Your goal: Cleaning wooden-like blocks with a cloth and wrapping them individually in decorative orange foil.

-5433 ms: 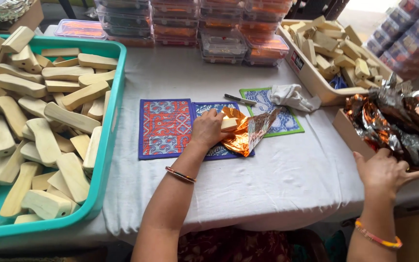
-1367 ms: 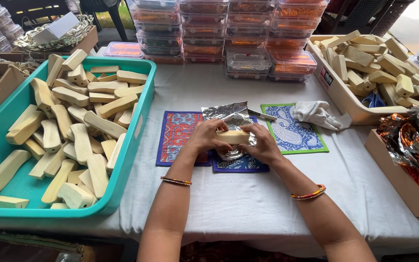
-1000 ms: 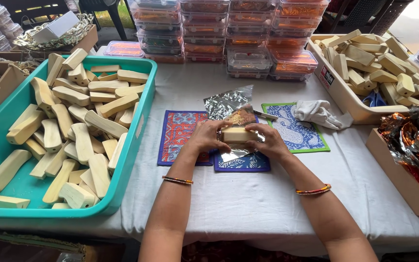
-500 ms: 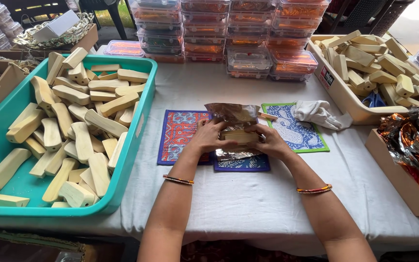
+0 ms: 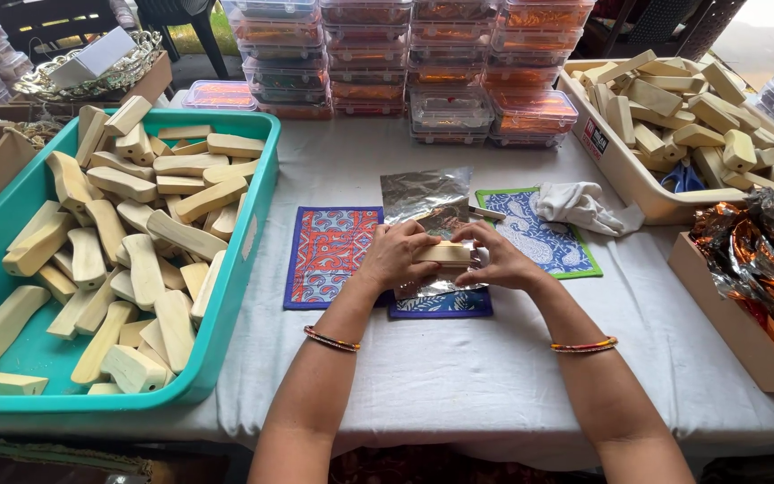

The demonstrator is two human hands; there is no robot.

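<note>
My left hand (image 5: 396,254) and my right hand (image 5: 493,258) both grip a small pale wooden block (image 5: 445,254) from its two ends. The block lies on a sheet of shiny foil (image 5: 423,193), silver side up, whose far flap stands up behind the block. Under the foil are patterned cloth mats: a red and blue one (image 5: 326,253) to the left, a dark blue one (image 5: 441,305) below, a green-edged one (image 5: 548,240) to the right.
A teal tray (image 5: 244,260) full of wooden handles stands at the left. A beige bin (image 5: 615,170) of wooden blocks is at the back right, a box of foil sheets (image 5: 754,260) at the right edge. Stacked clear boxes (image 5: 405,63) line the back; a white cloth (image 5: 580,204) lies nearby.
My right hand came back from the foil box to the block. The foil's far flap folded over the block half a second ago and now stands up again behind it.
</note>
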